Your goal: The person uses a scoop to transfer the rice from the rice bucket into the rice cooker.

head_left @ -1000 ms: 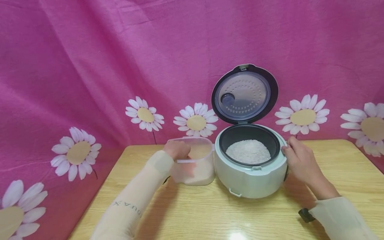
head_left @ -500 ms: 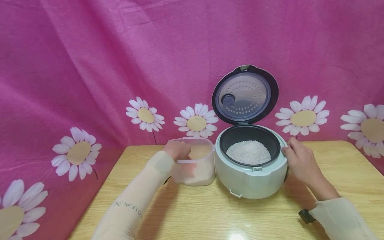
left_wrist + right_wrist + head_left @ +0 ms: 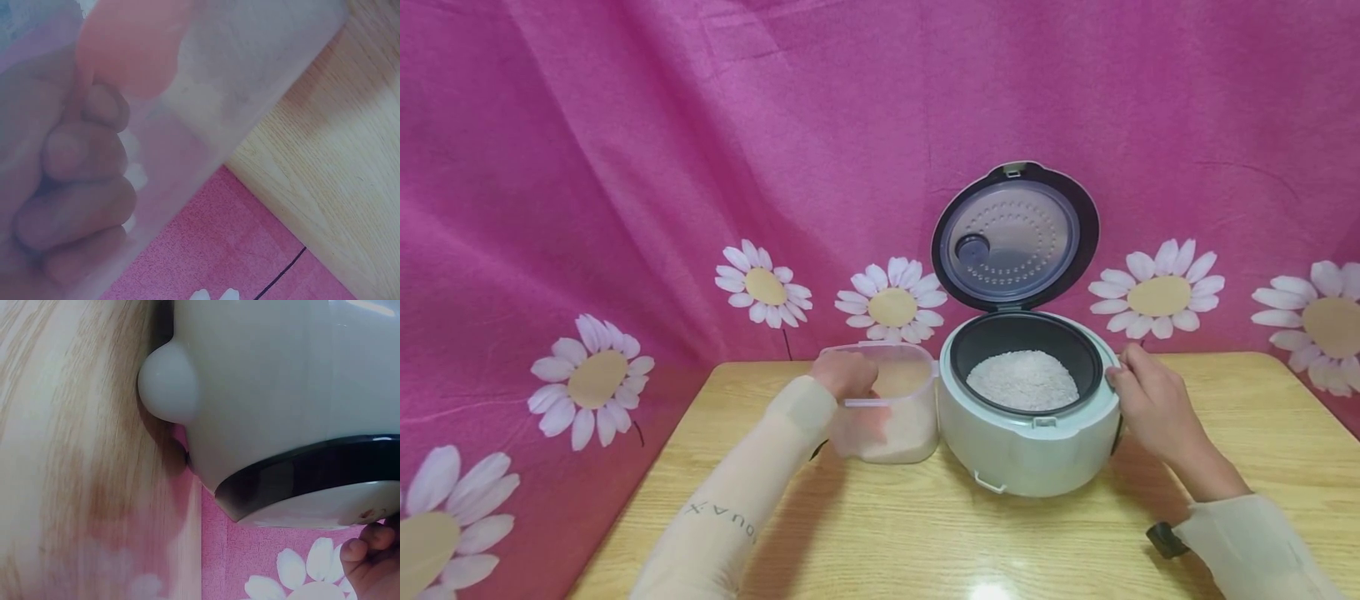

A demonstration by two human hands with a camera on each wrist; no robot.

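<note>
My left hand (image 3: pixel 847 373) reaches down into a clear plastic container (image 3: pixel 887 403) with pale rice at its bottom. Its fingers curl round the handle of a red scoop (image 3: pixel 134 50), seen blurred through the container's wall in the left wrist view. Just right of the container stands a pale green rice cooker (image 3: pixel 1022 462), its lid (image 3: pixel 1052 225) raised. White rice (image 3: pixel 1022 379) lies heaped in the dark inner pot (image 3: pixel 973 342). My right hand (image 3: pixel 1157 404) grips the cooker's right side, thumb at the upper rim; its curled fingertips (image 3: pixel 355 550) show by the side in the right wrist view.
Both vessels stand on a light wood table (image 3: pixel 880 533), toward its back edge. Behind and to the left hangs a pink cloth (image 3: pixel 820 167) with white daisies. A small wire latch (image 3: pixel 988 483) sticks out low at the cooker's front.
</note>
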